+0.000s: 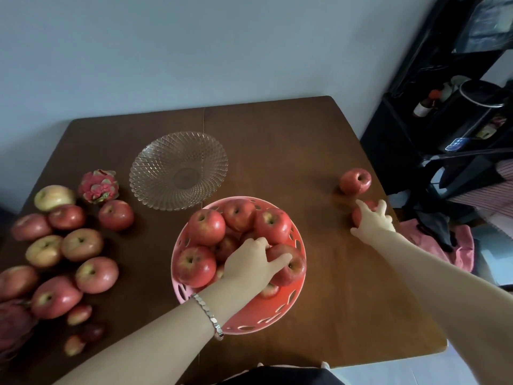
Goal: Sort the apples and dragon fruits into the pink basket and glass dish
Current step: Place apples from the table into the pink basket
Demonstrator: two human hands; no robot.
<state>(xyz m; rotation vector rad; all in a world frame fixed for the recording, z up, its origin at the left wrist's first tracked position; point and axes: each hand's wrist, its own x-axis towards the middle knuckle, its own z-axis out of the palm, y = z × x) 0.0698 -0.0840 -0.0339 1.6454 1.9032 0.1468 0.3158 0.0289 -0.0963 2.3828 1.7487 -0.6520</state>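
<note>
Setting: a brown wooden table (277, 140) seen from above, against a pale wall; clock directions take the pink basket as the dial's centre, with the viewer at 6.
Pink basket (277, 315): round, with slotted walls, in the middle of the table and piled with several red apples.
Glass dish (155, 187): clear cut glass at 11 o'clock, just beside the basket – nothing lies in it.
Left hand (249, 262): reaches into the basket from 7 o'clock, with fingers and thumb curled over the rim apple (295, 270), which sits against the basket's wall at 3 o'clock.
Bracelet (208, 315): a silver link band on the left wrist.
Right hand (373, 220): stretched out to 3 o'clock, well apart from the basket, with spread fingers wrapped over the edge apple (356, 218) near the table's right edge (most of that fruit is hidden under the palm).
Lone apple (356, 181): on the table at 2 o'clock, just beyond the right hand, stem hollow upward.
Loose apples (82, 244): a cluster of red and yellow-red fruit on the table at 9 o'clock – some large, a few small.
Dragon fruit (98, 187): pink and scaly, at 10 o'clock, between the cluster and the dish.
Second dragon fruit (12, 323): dim, at 8 o'clock by the picture's left edge.
Off the table: a black shelf unit (444, 120) at 2 o'clock and a pink cloth (427, 240) at 3 o'clock.
</note>
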